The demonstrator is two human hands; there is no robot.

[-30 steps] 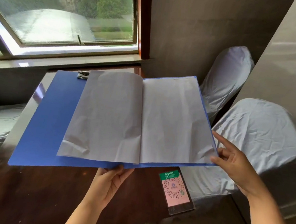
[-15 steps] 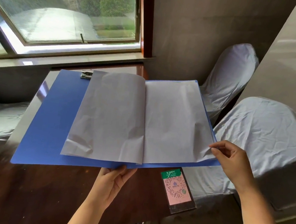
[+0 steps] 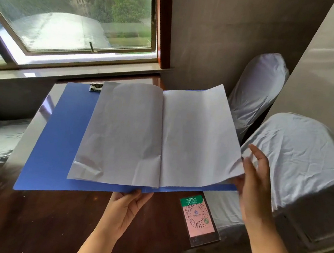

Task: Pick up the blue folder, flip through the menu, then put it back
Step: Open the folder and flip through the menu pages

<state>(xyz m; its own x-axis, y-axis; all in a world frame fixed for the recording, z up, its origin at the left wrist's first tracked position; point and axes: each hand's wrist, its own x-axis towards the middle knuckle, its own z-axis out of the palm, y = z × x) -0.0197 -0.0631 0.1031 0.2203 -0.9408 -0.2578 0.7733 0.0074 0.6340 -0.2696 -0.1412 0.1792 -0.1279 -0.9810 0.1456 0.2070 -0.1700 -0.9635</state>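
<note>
The blue folder [image 3: 57,141] lies open in the air above the dark wooden table [image 3: 34,223]. My left hand [image 3: 126,206] holds it from below at the middle of its near edge. White menu pages [image 3: 124,134] are spread across it, with a metal clip [image 3: 95,87] at the far edge. The right-hand page [image 3: 198,138] is lifted off the folder at its outer edge. My right hand [image 3: 253,176] grips that page at its lower right corner, thumb on top and fingers spread behind it.
A pink and green QR code stand [image 3: 199,216] lies on the table's near right corner. Two chairs in white covers [image 3: 294,158] stand to the right, one [image 3: 256,88] further back. A window [image 3: 71,13] and its sill run along the far side.
My right hand reached the page's lower right corner, pinched it and has lifted the page up off the folder. The left hand keeps its hold under the folder.
</note>
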